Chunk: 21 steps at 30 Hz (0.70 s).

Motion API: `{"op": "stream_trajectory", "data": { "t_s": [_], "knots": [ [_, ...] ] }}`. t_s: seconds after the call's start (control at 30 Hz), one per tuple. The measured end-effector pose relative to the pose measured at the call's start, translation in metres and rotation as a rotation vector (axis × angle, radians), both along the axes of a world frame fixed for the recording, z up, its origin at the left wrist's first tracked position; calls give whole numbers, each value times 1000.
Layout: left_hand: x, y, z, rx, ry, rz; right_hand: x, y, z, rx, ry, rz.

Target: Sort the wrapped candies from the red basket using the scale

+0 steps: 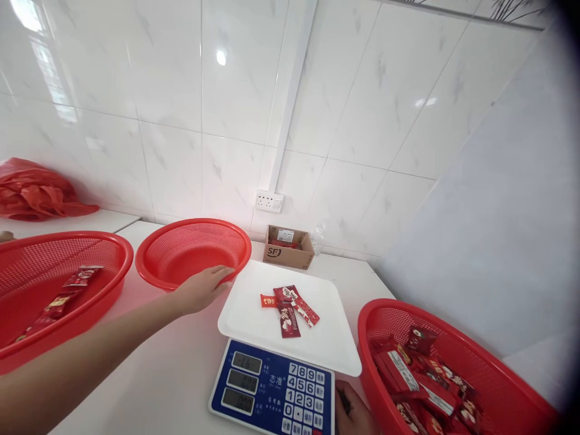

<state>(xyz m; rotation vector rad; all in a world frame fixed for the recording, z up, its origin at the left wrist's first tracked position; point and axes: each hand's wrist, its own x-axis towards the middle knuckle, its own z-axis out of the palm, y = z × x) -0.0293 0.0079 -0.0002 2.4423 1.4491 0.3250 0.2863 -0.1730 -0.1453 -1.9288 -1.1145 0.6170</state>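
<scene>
My left hand lies at the near right rim of the middle basket, fingers narrow together and touching it; whether they grip, I cannot tell. My right hand, cut off by the lower edge, is against or just beside the right side of the blue-faced scale; how far it is closed is likewise unclear. The overlapping red packets lie on the white pan, between the middle basket and the right basket, which holds a heap of packets. Principal hazards, in my judgement: (a) the middle basket's rim sits just beside the pan's far left corner, so a pull to the right could bump the pan and shift its load; (b) the right basket stands very close to the pan's other side, where contact could falsify the weight; (c) a push from my right hand could turn the scale; (d) my left forearm passes near the left basket, so a careless sweep could nudge it
</scene>
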Motion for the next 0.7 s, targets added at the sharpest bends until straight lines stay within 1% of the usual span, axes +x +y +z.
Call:
{"op": "stream_trajectory", "data": {
  "t_s": [0.1,0.2,0.3,0.4,0.5,0.6,0.7],
  "knots": [
    [28,-7,-1,70,-65,-149,0,-1,3,25,11,9],
    [55,-11,-4,35,-43,-288,3,-2,6,33,6,44],
    [77,-13,-9,1,-3,-365,5,-2,7,20,-10,63],
    [93,-15,-13,17,15,-368,5,-1,6,13,-10,63],
    [98,-15,-15,45,21,-347,4,-2,5,33,-7,45],
    [91,-9,-9,80,19,-296,2,-2,6,55,5,50],
    [71,5,2,155,22,-156,1,-2,7,56,-1,52]
  ]
}}
